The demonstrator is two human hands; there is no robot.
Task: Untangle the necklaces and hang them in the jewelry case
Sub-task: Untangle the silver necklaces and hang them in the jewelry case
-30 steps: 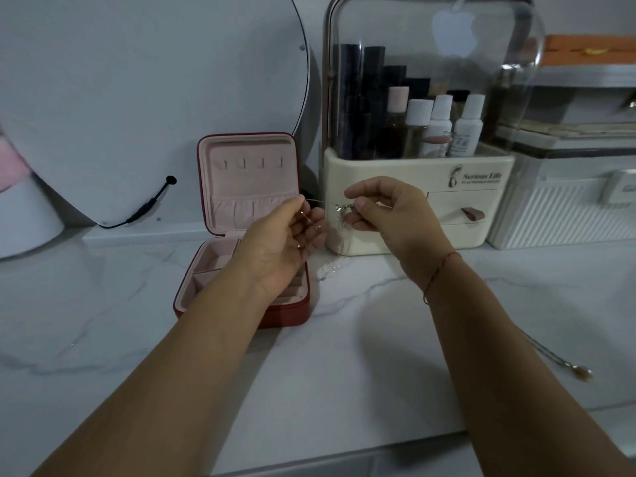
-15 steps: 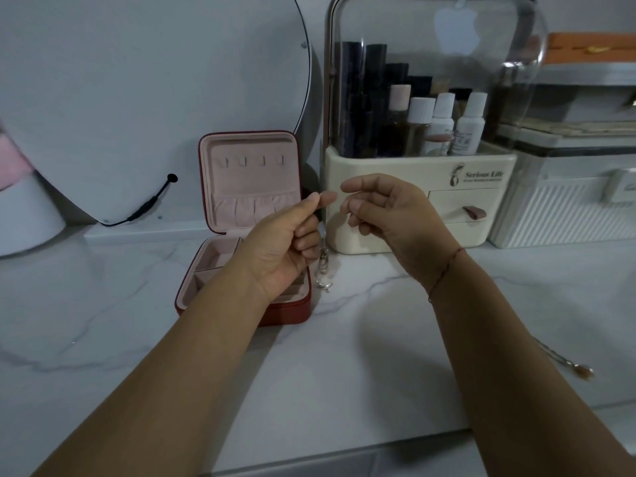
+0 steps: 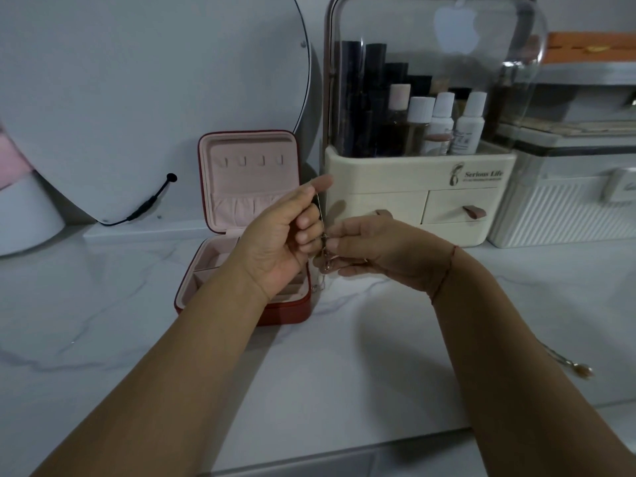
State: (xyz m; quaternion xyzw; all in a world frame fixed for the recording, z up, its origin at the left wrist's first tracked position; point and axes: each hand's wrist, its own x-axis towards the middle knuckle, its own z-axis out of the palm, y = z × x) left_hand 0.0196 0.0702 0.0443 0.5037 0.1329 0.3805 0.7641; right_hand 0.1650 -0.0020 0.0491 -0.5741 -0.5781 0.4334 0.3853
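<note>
Head view: beside the jewelry case (image 3: pixel 247 187), left hand (image 3: pixel 282 242) pinches the chain (image 3: pixel 320 215) high, right hand (image 3: pixel 378 258) pinches the tangle (image 3: pixel 326 262); a hard tug could tighten it.

The jewelry case (image 3: pixel 247 187) sits open on the countertop (image 3: pixel 103 321). Behind it to the left stands the mirror (image 3: pixel 137 80), just right of it the cosmetics organizer (image 3: pixel 413 208), and further right a ribbed box (image 3: pixel 568 215). At the case's right edge the left hand (image 3: pixel 278 242) and right hand (image 3: pixel 382 256) hold a necklace (image 3: pixel 321 232) between them. Well right of the case and nearer the front lies a second necklace (image 3: pixel 568 364)
</note>
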